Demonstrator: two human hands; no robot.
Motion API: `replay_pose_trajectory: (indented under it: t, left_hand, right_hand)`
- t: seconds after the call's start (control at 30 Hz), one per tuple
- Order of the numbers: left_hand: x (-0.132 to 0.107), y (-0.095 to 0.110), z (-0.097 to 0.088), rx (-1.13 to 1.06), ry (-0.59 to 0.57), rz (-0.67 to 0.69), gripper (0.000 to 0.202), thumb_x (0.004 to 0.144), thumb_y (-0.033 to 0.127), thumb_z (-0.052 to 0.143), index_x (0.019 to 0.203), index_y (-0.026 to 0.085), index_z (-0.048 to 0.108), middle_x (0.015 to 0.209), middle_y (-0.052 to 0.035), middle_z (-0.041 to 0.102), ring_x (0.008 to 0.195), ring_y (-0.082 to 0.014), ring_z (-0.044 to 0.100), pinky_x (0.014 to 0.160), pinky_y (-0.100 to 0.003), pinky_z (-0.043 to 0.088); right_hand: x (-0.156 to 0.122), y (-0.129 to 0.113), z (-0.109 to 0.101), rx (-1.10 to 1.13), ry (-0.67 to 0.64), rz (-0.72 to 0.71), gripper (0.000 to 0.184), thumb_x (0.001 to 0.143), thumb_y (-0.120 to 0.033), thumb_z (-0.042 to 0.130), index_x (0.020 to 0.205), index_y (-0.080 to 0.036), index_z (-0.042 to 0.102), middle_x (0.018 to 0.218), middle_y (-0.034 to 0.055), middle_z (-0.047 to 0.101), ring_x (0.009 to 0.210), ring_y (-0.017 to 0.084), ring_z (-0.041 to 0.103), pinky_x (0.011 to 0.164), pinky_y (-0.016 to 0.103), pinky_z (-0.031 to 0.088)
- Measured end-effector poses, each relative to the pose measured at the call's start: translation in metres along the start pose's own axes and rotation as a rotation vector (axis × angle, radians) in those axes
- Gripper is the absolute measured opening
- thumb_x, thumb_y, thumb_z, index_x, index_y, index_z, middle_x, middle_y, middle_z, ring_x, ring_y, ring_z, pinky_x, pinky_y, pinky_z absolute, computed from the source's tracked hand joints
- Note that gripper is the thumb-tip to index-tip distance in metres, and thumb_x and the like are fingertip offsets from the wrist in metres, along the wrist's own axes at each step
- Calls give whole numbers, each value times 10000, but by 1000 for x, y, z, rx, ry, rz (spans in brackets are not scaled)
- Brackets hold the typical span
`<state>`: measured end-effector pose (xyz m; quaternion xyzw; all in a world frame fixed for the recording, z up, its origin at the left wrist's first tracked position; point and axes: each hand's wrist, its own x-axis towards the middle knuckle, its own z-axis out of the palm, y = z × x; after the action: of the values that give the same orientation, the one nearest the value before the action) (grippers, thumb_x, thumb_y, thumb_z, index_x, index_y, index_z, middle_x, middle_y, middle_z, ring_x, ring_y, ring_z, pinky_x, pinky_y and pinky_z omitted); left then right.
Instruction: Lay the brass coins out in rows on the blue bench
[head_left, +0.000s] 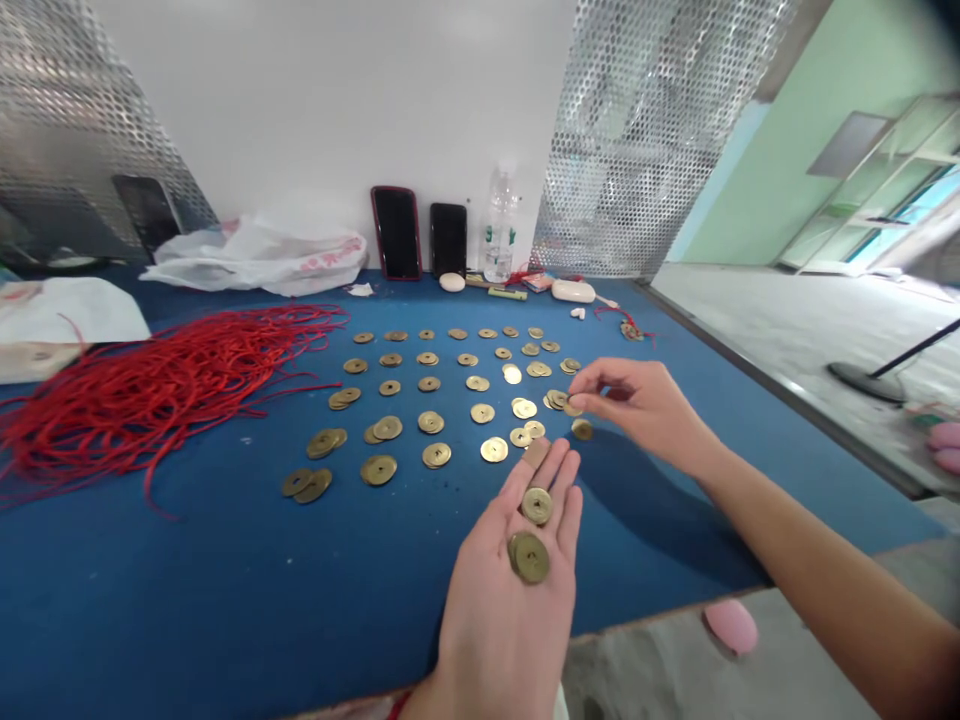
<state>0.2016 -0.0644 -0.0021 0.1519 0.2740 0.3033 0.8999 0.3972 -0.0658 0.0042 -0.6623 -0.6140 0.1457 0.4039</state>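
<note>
My left hand (517, 580) lies palm up over the near edge of the blue table (187, 590), fingers stretched out, with a few brass coins with holes (529, 556) resting on the palm and fingers. My right hand (637, 400) reaches in from the right with its fingertips pinched on a brass coin (573, 406) just above the table. Several more brass coins (431, 422) lie in loose rows on the blue surface ahead of both hands. A heap of red cord (127, 395) spreads over the left part of the table.
Two phones (396, 232) lean on the white back wall beside a clear bottle (499, 235). White plastic bags (255, 255) lie at the back left. Small items (574, 291) sit at the back right. Perforated metal panels (637, 130) flank the table. A pink object (731, 625) lies below the table edge.
</note>
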Motion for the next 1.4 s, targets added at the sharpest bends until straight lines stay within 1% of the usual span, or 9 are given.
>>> replay_pose_trajectory:
  t: [0.13, 0.3, 0.53, 0.67, 0.8, 1.0, 1.1, 1.23, 1.4]
  left_hand:
    - [-3, -1, -3, -176, -23, -64, 497, 863, 35, 366, 1321, 165, 509, 1337, -98, 597, 1265, -135, 507, 1072, -235, 405]
    - [-1, -5, -9, -169, -16, -57, 479, 874, -7, 412, 1326, 137, 478, 1262, -103, 653, 1182, -151, 583, 1000, -194, 474]
    - [0, -8, -9, -140, -31, -12, 370, 894, 21, 477, 1214, 178, 576, 1221, -63, 680, 1176, -167, 588, 1000, -229, 499]
    - [1, -10, -5, -108, 11, 36, 318, 857, 34, 568, 1118, 203, 636, 1162, -34, 707, 1122, -143, 627, 978, -231, 520]
    - [2, -10, -3, -115, 50, 41, 264, 869, 32, 543, 1046, 192, 657, 1058, -34, 733, 1041, -125, 668, 975, -255, 528]
    - [3, -12, -3, -110, 27, 33, 253, 867, 31, 538, 1025, 191, 656, 1069, -34, 727, 1112, -135, 633, 1016, -261, 496]
    - [2, -11, -5, -118, 11, 50, 299, 883, 34, 507, 1107, 189, 629, 1171, -52, 699, 1169, -150, 596, 1024, -261, 489]
    - [1, -8, -8, -126, -24, 34, 320, 913, 45, 448, 1146, 187, 616, 1229, -48, 676, 1183, -159, 584, 1010, -243, 495]
    - [-2, -7, -8, -131, -10, 9, 297, 910, 76, 497, 1163, 184, 608, 1201, -43, 693, 1143, -162, 613, 968, -226, 525]
  right_hand:
    - [8, 22, -7, -30, -74, 109, 196, 753, -345, 687, 762, -149, 685, 682, 30, 680, 618, 139, 584, 591, 272, 448]
    - [8, 23, -6, -66, -234, 67, 200, 736, -359, 711, 738, -159, 700, 664, 19, 668, 593, 121, 556, 587, 258, 433]
    - [-4, -4, -2, -42, 182, -199, 211, 833, -373, 647, 747, -182, 672, 593, -20, 515, 533, 98, 390, 526, 263, 330]
    - [-14, -21, 5, -17, -53, -518, 198, 831, -392, 653, 883, -208, 701, 785, 39, 588, 723, 152, 514, 665, 307, 430]
    - [-16, -25, 12, -99, -178, -592, 216, 854, -377, 630, 976, -220, 716, 965, 78, 564, 903, 185, 513, 827, 374, 439]
    - [-15, -24, 13, 91, -378, -429, 110, 862, -265, 628, 924, -204, 696, 1034, 76, 593, 990, 176, 527, 794, 312, 478]
    - [-13, -21, 7, 199, -271, -302, 101, 834, -284, 662, 823, -184, 664, 936, 58, 636, 907, 172, 568, 816, 334, 468]
    - [-7, -11, -4, 107, -37, -80, 187, 818, -356, 661, 813, -169, 664, 755, 24, 648, 669, 135, 536, 640, 285, 428]
    - [2, 6, -11, -67, -159, 100, 218, 741, -361, 708, 796, -150, 697, 648, 14, 663, 577, 120, 506, 575, 266, 377]
